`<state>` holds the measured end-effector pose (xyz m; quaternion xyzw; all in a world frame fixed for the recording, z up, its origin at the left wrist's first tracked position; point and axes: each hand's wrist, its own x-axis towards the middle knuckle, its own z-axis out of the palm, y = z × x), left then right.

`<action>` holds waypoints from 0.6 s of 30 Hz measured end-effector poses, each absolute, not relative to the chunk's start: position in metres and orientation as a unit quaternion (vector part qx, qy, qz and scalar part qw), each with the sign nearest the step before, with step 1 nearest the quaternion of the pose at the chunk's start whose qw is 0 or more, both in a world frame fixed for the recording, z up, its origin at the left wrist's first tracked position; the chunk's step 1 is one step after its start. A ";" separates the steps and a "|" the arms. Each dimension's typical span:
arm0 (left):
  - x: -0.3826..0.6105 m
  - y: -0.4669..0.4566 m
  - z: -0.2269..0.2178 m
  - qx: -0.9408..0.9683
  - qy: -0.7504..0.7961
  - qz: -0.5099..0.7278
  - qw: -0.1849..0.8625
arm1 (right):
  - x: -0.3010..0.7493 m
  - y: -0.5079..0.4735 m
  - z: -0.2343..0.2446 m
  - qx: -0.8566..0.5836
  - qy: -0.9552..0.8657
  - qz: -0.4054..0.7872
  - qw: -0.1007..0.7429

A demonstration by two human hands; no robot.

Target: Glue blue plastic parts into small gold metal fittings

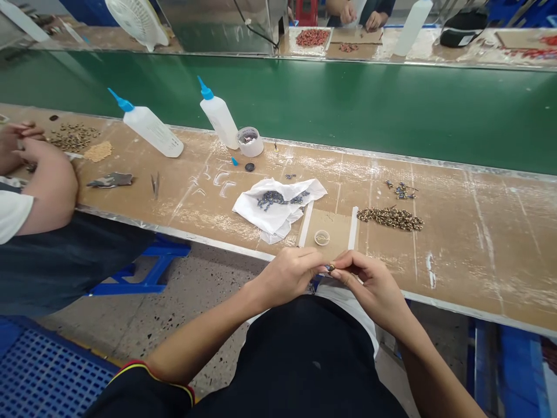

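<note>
A tiny dark bead piece (330,267) is pinched between the fingertips of both hands, just off the near edge of the workbench (478,244). The left hand (290,274) is curled nearly closed, thumb and forefinger gripping it; the right hand (373,281) is likewise closed on its other end. The step in hand looks like joining two small parts — the next move probably calls for fine alignment and a steady squeeze. Just beyond the piece sits a small round cap (322,237); past that, leftward, a white cloth (278,206) with bluish beads, and rightward a heap of brass-coloured links (390,218). Farther left stand two glue bottles (220,118) — a co-worker's hands (26,152) work beyond them.
</note>
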<state>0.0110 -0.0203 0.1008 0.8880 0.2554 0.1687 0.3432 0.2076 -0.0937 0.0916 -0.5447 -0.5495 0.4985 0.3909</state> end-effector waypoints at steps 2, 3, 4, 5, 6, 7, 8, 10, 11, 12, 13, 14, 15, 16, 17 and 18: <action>0.011 -0.021 0.102 0.876 0.260 0.182 0.362 | 0.208 -0.096 0.091 -0.541 -0.533 0.511 0.403; 0.011 -0.022 0.103 0.871 0.262 0.191 0.370 | 0.209 -0.097 0.090 -0.539 -0.525 0.515 0.411; 0.012 -0.022 0.104 0.864 0.266 0.200 0.378 | 0.210 -0.098 0.089 -0.538 -0.519 0.516 0.419; 0.012 -0.022 0.105 0.857 0.269 0.206 0.388 | 0.211 -0.099 0.088 -0.536 -0.514 0.515 0.428; 0.012 -0.022 0.106 0.849 0.274 0.208 0.402 | 0.212 -0.100 0.087 -0.534 -0.514 0.510 0.436; 0.012 -0.022 0.108 0.838 0.279 0.206 0.421 | 0.213 -0.100 0.087 -0.531 -0.521 0.500 0.444; 0.012 -0.021 0.110 0.826 0.286 0.199 0.444 | 0.214 -0.100 0.088 -0.526 -0.536 0.485 0.448; 0.011 -0.021 0.112 0.793 0.297 0.176 0.502 | 0.216 -0.099 0.091 -0.511 -0.587 0.442 0.445; 0.011 -0.022 0.112 0.773 0.300 0.164 0.535 | 0.216 -0.098 0.093 -0.501 -0.616 0.421 0.438; 0.010 -0.022 0.113 0.750 0.302 0.151 0.569 | 0.216 -0.096 0.095 -0.490 -0.642 0.403 0.431; 0.010 -0.022 0.112 0.725 0.302 0.139 0.603 | 0.215 -0.095 0.097 -0.482 -0.659 0.390 0.425; 0.010 -0.023 0.111 0.701 0.300 0.127 0.635 | 0.214 -0.094 0.098 -0.476 -0.669 0.382 0.423; 0.010 -0.023 0.111 0.679 0.298 0.116 0.661 | 0.213 -0.093 0.099 -0.475 -0.672 0.377 0.425; 0.011 -0.024 0.110 0.661 0.294 0.108 0.682 | 0.212 -0.093 0.099 -0.475 -0.672 0.375 0.427; 0.011 -0.025 0.109 0.648 0.290 0.101 0.697 | 0.211 -0.092 0.098 -0.478 -0.668 0.374 0.431; 0.012 -0.025 0.108 0.641 0.286 0.097 0.706 | 0.210 -0.093 0.097 -0.482 -0.662 0.374 0.435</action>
